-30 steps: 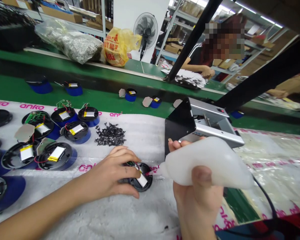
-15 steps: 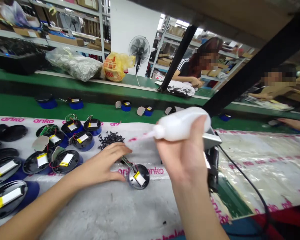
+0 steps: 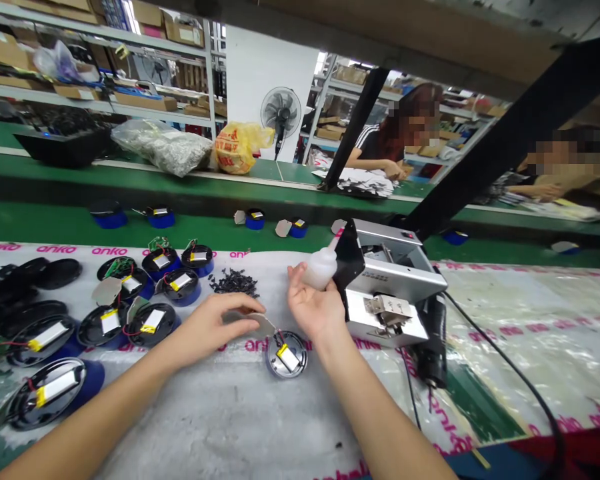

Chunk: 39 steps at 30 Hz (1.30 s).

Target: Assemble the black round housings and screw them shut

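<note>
My left hand (image 3: 220, 327) is closed at the fingertips on a round, pale circuit board (image 3: 264, 324). Thin wires run from that board to a round blue-and-black housing (image 3: 287, 355), which lies face up with a white and yellow battery (image 3: 287, 358) inside. A white squeeze bottle (image 3: 321, 268) is in my right hand (image 3: 316, 303), palm turned up and fingers around its far side. The bottle's nozzle tilts up and to the right, close to the black end plate of a silver machine (image 3: 395, 277).
Several similar housings (image 3: 153, 323) with batteries cover the left side, near a pile of small black pieces (image 3: 234, 283). More units sit on the green belt (image 3: 200, 230) behind. A black cable (image 3: 500, 353) crosses the right side. Two people work across the bench.
My right hand has lowered the squeeze bottle and brought it left, turning its nozzle from pointing left to pointing up. My left hand has moved from beside the board to gripping it.
</note>
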Tool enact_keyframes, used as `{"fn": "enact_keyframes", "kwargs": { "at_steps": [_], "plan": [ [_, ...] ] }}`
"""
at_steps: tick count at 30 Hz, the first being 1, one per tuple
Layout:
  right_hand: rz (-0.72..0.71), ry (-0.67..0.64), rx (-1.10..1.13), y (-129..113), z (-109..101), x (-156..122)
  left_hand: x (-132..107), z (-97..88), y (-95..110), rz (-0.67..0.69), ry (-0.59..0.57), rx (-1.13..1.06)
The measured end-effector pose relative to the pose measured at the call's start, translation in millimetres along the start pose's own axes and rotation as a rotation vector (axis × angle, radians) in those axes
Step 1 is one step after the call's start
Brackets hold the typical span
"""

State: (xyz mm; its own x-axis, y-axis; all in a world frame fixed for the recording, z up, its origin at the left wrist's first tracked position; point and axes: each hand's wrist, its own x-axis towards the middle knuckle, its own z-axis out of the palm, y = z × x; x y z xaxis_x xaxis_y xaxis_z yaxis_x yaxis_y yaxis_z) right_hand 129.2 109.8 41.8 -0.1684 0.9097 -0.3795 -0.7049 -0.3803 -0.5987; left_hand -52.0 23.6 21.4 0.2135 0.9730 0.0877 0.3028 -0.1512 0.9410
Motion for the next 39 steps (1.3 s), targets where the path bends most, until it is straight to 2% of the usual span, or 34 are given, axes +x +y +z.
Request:
{"fn": "enact_keyframes", "kwargs": {
  "at_steps": [4, 8, 10, 12, 14, 15, 18, 21, 24, 27, 31, 34, 39],
  "plan": [
    [-0.097, -0.125, -0.263, -2.8, -14.0, -30.3, 2.4, 11.7, -0.6, -0.130, 0.101, -0.271],
    [-0.276, -0.239, -0.601, -4.7, -25.8, -66.0, 2.9, 29.9, 5.8, -0.221, 0.148, -0.442],
    [-0.430, -0.313, -0.924, -3.7, -30.9, -77.9, 1.1, 37.1, 11.9, -0.251, 0.140, -0.483],
    [-0.665, -0.396, -1.343, -1.2, -35.9, -83.3, -0.5, 38.7, 17.3, -0.267, 0.108, -0.513],
    [-0.901, -0.449, -1.640, 0.6, -40.6, -82.7, -0.9, 32.6, 20.2, -0.247, 0.091, -0.395],
    [-0.959, -0.463, -1.683, 0.2, -42.7, -81.0, -0.6, 27.0, 20.5, -0.226, 0.110, -0.267],
    [-0.926, -0.516, -1.674, -7.4, -47.1, -74.5, 0.3, 7.4, 18.0, -0.172, 0.203, 0.186],
    [-0.820, -0.557, -1.631, -18.4, -50.7, -69.7, -0.9, -4.6, 13.4, -0.176, 0.175, 0.385],
    [-0.819, -0.614, -1.550, -22.4, -56.4, -65.9, -2.8, -6.6, 8.0, -0.187, 0.129, 0.495],
    [-0.915, -0.650, -1.477, -18.0, -64.4, -63.3, -2.9, -5.0, 2.3, -0.181, 0.062, 0.519],
    [-1.028, -0.646, -1.488, -11.5, -73.2, -64.1, -2.9, -2.2, -2.5, -0.146, -0.002, 0.508],
    [-1.079, -0.692, -1.533, -10.7, -76.0, -66.8, -4.2, -0.2, -3.2, -0.154, 0.028, 0.314],
    [-1.152, -0.734, -1.590, -9.8, -75.2, -70.8, -4.8, 2.6, -1.3, -0.395, 0.062, -0.465]
  ]
}}
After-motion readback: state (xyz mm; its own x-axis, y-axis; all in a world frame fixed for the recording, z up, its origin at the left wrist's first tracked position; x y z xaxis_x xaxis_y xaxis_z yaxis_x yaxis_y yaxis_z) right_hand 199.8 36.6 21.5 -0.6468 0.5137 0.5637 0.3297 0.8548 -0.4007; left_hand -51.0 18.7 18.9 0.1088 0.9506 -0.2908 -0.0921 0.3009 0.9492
